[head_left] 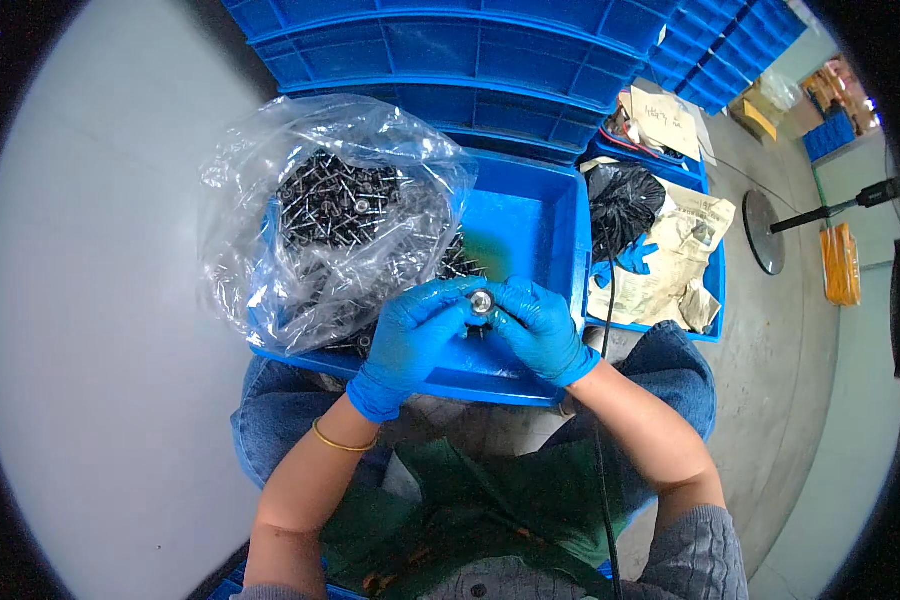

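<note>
- Grey concrete floor; moulded blue plastic crate [530, 215] on the person's lap, more stacked behind.
- Crinkled clear plastic bag [270, 180] in crate, full of dark screws [340, 205] with washer heads.
- Left hand [415, 335] and right hand [540, 325], both in blue nitrile gloves, pressed together, fingertips pinching one small round metal washer [482, 300].
- Washer face-up towards camera; long axis can't tell.
- Sits between both hands, above crate's near wall.
</note>
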{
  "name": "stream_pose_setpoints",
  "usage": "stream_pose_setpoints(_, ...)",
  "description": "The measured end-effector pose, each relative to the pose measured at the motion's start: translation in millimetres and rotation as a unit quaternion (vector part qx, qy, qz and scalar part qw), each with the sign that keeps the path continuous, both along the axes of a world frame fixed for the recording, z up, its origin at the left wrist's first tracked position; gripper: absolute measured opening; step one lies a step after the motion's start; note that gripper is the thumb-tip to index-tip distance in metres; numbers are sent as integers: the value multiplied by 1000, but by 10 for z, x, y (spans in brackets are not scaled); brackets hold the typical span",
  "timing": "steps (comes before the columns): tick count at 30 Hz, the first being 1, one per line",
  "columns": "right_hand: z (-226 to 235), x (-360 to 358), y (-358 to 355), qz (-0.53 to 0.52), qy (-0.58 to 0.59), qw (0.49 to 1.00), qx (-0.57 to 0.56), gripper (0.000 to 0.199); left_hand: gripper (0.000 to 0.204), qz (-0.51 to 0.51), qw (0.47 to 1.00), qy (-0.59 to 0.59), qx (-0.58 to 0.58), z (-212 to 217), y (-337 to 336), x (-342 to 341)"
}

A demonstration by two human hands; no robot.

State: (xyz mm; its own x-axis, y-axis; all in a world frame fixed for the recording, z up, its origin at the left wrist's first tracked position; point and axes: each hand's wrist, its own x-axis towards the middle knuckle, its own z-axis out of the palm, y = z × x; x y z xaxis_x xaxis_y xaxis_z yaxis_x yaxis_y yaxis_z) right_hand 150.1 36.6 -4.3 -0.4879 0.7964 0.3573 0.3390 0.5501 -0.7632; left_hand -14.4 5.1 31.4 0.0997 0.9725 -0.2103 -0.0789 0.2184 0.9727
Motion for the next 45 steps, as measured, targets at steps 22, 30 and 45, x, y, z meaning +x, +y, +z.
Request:
stream_pose_setpoints(22,144,-88,78,92,179,794,-573,26,20,26,1000,16,-3,-88,70,-70)
stream_pose_setpoints(30,-377,-234,275,36,34,814,-579,17,18,176,984,-32,-12,229,188,-382)
stream_pose_setpoints(45,-929,-773,-22,138,-335,932,-20,12,14,177,984,-28,-13,169,189,-465)
